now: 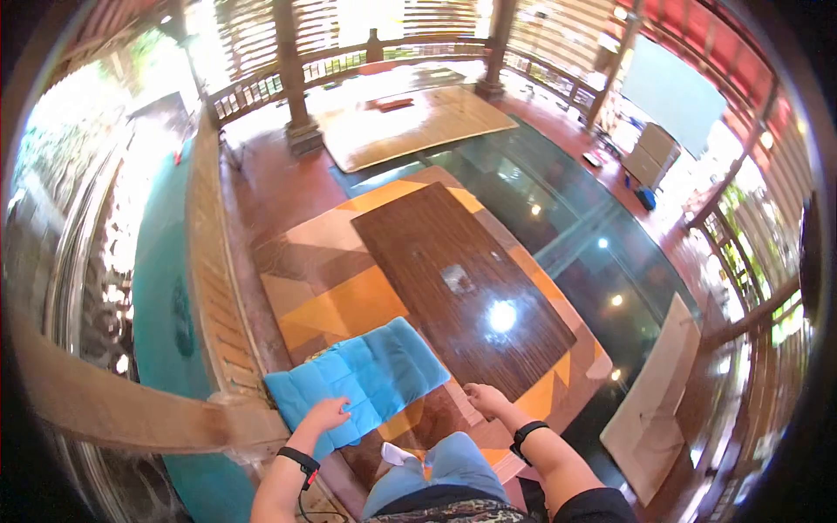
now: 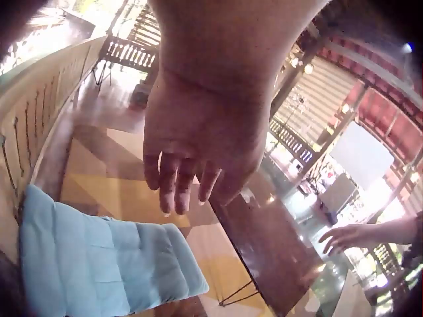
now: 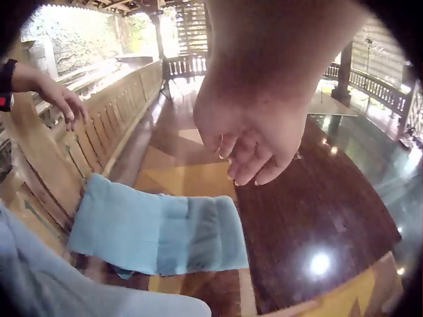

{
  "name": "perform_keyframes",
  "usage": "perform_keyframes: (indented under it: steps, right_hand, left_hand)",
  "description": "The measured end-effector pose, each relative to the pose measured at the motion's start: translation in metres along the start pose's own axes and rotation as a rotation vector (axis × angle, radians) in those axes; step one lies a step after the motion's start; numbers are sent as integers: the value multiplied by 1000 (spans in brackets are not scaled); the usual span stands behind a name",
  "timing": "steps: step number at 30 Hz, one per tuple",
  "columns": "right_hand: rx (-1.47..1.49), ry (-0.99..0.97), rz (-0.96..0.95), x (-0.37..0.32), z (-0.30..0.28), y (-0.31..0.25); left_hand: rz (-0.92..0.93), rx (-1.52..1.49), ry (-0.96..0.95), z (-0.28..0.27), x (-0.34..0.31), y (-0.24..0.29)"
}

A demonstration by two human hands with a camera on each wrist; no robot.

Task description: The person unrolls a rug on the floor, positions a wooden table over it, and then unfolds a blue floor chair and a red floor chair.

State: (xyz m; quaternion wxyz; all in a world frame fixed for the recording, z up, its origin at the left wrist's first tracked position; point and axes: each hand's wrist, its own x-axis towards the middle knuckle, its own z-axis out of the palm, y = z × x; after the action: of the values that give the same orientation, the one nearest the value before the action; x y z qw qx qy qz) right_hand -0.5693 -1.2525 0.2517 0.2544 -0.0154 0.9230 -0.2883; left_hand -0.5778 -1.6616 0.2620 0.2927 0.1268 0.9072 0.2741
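A light-blue quilted cushion lies spread out in front of the person, beside the wooden railing. In the head view my left hand overlaps the cushion's near part. The left wrist view shows that hand hanging in the air with its fingers pointing down and nothing in them. My right hand is to the right of the cushion, near the edge of the low dark wooden table. Its fingers are loosely bent and hold nothing, as the right wrist view shows.
A slatted wooden railing runs along the left side. Under the table spreads a rug with orange and tan patches. A tan board or mat leans at the right. Further off are a wooden post and a brown box.
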Motion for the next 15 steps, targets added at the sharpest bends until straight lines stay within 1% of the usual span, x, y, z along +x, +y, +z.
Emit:
perform_keyframes:
  steps: [3, 4, 6, 8, 10, 11, 13, 14, 15]
  right_hand:
    - [-92, -60, 146, -51, -3, 50]
    - [-140, -53, 190, -70, 5, 78]
    - [-246, -31, 277, -104, 24, 135]
    - [-164, 11, 432, -157, 36, 168]
    - [-25, 60, 569, -214, 53, 192]
    - [55, 87, 637, -241, 73, 201]
    - [80, -59, 664, -276, 146, 256]
    - [121, -23, 696, -302, 149, 242]
    - [159, 9, 729, -335, 136, 204]
  left_hand:
    - [46, 247, -118, 0, 2, 4]
    - [53, 327, -148, 0, 3, 7]
    - [-7, 667, -219, 17, 8, -7]
    - [70, 1017, -408, 27, 9, -2]
    - [232, 1152, -569, 41, 9, 0]
    - [236, 1158, -635, 56, 14, 4]
    - [250, 1171, -748, 84, 26, 27]
    - [263, 1171, -792, 98, 32, 44]
    - [297, 1019, -745, 121, 44, 43]
